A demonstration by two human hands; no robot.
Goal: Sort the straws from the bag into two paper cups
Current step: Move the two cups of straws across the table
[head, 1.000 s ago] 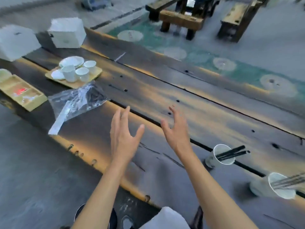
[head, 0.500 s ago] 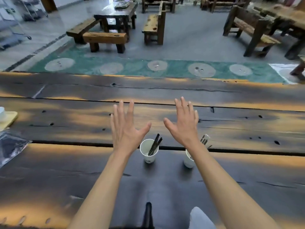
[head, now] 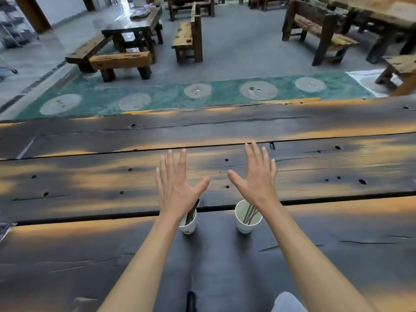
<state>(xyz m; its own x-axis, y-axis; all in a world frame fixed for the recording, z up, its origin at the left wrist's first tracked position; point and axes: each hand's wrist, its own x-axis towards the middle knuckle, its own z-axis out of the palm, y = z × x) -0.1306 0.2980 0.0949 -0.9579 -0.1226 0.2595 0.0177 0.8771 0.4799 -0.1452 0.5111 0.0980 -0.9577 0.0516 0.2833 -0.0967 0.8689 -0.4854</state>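
Observation:
Two white paper cups stand upright side by side on the dark wooden table (head: pixel 90 181). The left cup (head: pixel 188 225) holds dark straws (head: pixel 193 211) and is partly hidden behind my left wrist. Thin grey-brown straws (head: pixel 249 214) lean inside the right cup (head: pixel 244 218). My left hand (head: pixel 176 185) hovers flat above the table just beyond the left cup, fingers spread, holding nothing. Above and beyond the right cup, my right hand (head: pixel 256 179) is spread the same way and holds nothing. A corner of the clear plastic bag (head: pixel 5 229) shows at the far left edge.
The table runs the full width of the view, with a gap between planks behind the cups. Beyond its far edge lie a green floor strip (head: pixel 202 95), wooden benches (head: pixel 121 61) and other tables (head: pixel 135 30).
The view swung right from the bag and tray side until the two cups sit centred below my hands. Both hands stay open and spread, now slightly farther apart over the cups.

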